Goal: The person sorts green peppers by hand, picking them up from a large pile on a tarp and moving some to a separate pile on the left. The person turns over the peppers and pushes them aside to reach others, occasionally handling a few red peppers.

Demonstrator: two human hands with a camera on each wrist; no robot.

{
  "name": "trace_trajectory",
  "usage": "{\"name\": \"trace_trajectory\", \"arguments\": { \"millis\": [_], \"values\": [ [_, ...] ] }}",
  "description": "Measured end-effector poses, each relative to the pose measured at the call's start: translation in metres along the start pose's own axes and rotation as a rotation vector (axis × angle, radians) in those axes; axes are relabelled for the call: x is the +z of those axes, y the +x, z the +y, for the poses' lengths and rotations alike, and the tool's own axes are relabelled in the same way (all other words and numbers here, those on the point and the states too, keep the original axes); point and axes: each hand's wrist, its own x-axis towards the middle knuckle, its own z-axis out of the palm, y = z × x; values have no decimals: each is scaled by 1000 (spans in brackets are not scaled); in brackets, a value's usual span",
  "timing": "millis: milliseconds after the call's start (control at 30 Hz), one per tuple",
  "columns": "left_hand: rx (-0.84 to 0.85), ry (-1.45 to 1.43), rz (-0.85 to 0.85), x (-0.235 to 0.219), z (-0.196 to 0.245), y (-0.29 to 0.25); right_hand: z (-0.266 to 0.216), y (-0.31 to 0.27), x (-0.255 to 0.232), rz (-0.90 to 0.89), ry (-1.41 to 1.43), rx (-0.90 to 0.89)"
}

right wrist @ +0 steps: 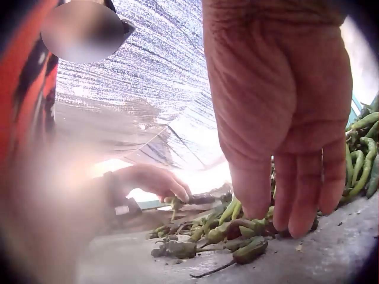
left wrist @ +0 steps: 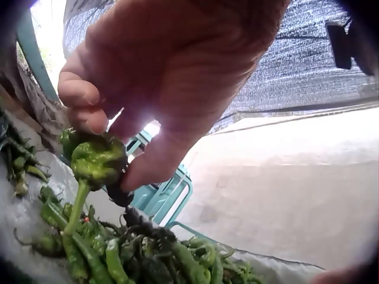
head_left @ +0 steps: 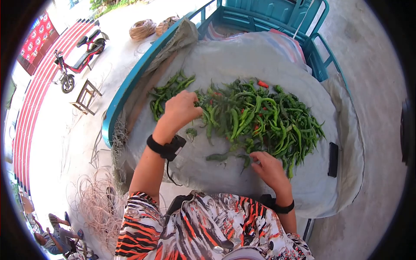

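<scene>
The blue-green cart [head_left: 260, 18] is the biggest thing here, and a wide grey sheet [head_left: 268, 56] lies in it as the surface. On the sheet is the big pile of peppers [head_left: 277, 121], mostly green with a few red ones. A smaller heap [head_left: 162, 97] lies apart from it, past the left hand [head_left: 180, 108]. I think the person is at the sorting step, picking peppers out one or two at a time. The left hand is up over the peppers, with its fingers and thumb pinched on a bumpy green pepper [left wrist: 98, 160]; something dark is by the thumb too. The right hand [head_left: 268, 169] has straight fingers with little gaps, holding nothing, low by the near edge of the pile. A loose pepper [right wrist: 250, 251] lies just beside them. To me, the next move calls for a good look at the pinched pepper, then a soft let-go over the right heap.
</scene>
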Motion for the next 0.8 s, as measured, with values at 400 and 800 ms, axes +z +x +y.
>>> {"name": "trace_trajectory", "arguments": {
  "millis": [400,800],
  "values": [
    [182,-339,113,11,-16,41,-13,3,0,5,11,11],
    [228,210,-74,22,-25,35,-13,-1,-2,28,45,34]
  ]
}}
